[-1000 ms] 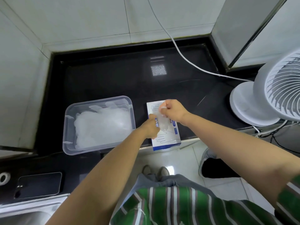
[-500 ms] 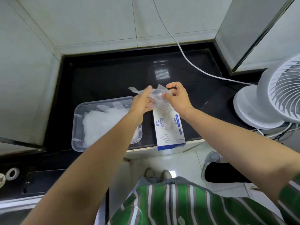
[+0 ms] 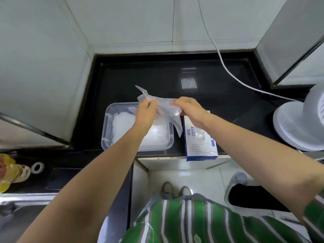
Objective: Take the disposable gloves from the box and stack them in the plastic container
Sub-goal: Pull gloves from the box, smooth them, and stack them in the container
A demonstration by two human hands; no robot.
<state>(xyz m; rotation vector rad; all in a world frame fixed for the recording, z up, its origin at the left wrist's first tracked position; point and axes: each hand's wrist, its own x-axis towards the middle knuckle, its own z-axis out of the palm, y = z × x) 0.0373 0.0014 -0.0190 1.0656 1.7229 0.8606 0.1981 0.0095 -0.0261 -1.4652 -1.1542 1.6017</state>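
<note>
The left grip (image 3: 146,111) and the right grip (image 3: 191,110) each pinch one end of a single clear glove (image 3: 165,106). Its thin film is drawn out between them, one finger of it pokes up beyond the left grip, and a loose tail hangs below the right grip. Both grips are clenched on the film, and neither holds anything else.

A second ago both grips were down at the mouth of the box (image 3: 199,144), tugging. Half a second ago the glove was up and clear of it. Now it has been carried sideways, away from the box, and in this view it lies over the right part of the plastic container (image 3: 105,130).

That container sits under and to the left of the left grip, with a white pile of gloves (image 3: 122,125) already lying in it. The box stands just below the right grip, close beside the container on the dark worktop (image 3: 149,79). A white fan (image 3: 298,123) stands well to the right of the right grip, with a white cable (image 3: 228,71) running beyond it.

The pull-out step looks finished for this glove. What seems left is to spread it flat, lower it onto the pile and let go. The film is limp and clingy, so it may fold on itself or stick to the fingers on release.
</note>
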